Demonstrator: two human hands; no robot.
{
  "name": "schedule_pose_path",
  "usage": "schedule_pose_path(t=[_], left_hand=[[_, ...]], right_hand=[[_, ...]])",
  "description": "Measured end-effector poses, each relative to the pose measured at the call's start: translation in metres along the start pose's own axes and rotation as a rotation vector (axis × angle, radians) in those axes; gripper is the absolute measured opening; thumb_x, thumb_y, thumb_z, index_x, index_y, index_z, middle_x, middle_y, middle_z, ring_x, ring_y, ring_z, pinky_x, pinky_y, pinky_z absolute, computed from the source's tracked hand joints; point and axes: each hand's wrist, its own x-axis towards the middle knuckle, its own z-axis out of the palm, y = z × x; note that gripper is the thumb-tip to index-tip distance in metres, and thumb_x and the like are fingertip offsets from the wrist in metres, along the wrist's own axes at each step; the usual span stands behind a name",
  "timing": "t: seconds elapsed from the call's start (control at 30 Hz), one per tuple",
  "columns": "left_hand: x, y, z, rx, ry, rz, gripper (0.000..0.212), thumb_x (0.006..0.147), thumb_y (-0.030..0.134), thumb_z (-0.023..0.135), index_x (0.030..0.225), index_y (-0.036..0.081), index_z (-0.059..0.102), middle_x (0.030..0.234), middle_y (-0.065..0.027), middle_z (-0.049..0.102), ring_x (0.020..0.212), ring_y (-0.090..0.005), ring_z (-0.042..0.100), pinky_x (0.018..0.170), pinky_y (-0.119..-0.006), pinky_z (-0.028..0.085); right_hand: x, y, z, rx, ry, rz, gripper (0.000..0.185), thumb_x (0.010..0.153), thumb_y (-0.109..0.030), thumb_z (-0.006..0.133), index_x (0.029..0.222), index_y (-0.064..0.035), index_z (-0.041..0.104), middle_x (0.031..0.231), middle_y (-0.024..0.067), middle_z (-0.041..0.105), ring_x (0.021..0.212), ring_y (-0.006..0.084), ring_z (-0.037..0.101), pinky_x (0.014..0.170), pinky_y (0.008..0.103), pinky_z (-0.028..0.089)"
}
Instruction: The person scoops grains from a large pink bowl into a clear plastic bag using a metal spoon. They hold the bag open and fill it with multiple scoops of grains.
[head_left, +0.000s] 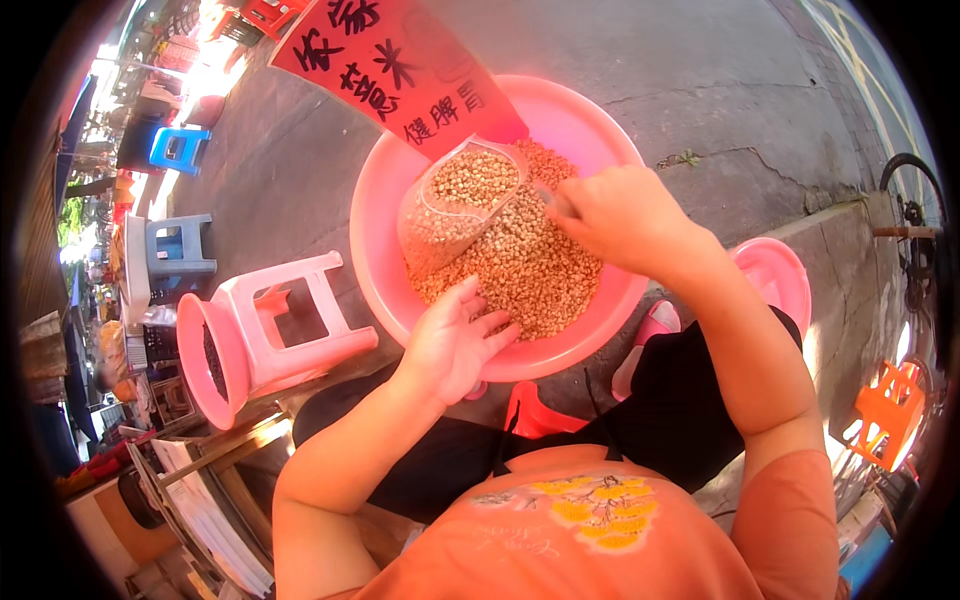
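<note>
A round pink plastic basin (367, 247) stands before me, holding a heap of small tan grains (540, 277). On the heap's left part rests a clear plastic bag (439, 232), its mouth open, filled with similar grains. My left hand (457, 341) is palm up at the basin's near side, fingers apart and nothing in it, at the lower edge of the heap. My right hand (611, 217) is over the heap's right side, fingers curled; a small part of something greyish shows at its fingertips, too blurred to name. A red sign (427, 75) with black handwriting stands in the basin's far side.
A pink plastic stool (270, 322) is to the left, with a smaller pink bowl (236, 367) of dark contents beside it. Another pink basin (772, 274) lies right, behind my right forearm. Blue (180, 150) and grey (180, 244) stools stand farther left, an orange stool (889, 412) far right.
</note>
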Motion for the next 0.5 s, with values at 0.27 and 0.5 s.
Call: schedule_pose_path(t=[0.27,0.5], left_hand=[[0.0,0.0,0.0,0.041,0.009,0.013,0.044,0.091,0.037,0.056,0.115,0.004,0.041,0.13,-0.0182,0.035,0.126,-0.0368,0.035,0.109,-0.051,0.031],[0.0,0.002,-0.002,0.082,-0.127,0.012,0.066,0.092,0.041,0.053,0.135,-0.002,0.027,0.141,-0.0206,0.028,0.131,-0.0382,0.031,0.111,-0.05,0.028]], right_hand=[[-0.003,-0.015,-0.022,0.185,0.201,0.001,0.02,0.09,-0.023,0.055,0.084,-0.0053,0.063,0.066,0.0172,0.059,0.065,0.0375,0.058,0.061,0.0438,0.046],[-0.004,0.008,0.015,-0.068,0.083,-0.137,0.011,0.083,-0.019,0.058,0.085,-0.0084,0.061,0.073,0.0105,0.061,0.073,0.0316,0.06,0.067,0.0427,0.047]])
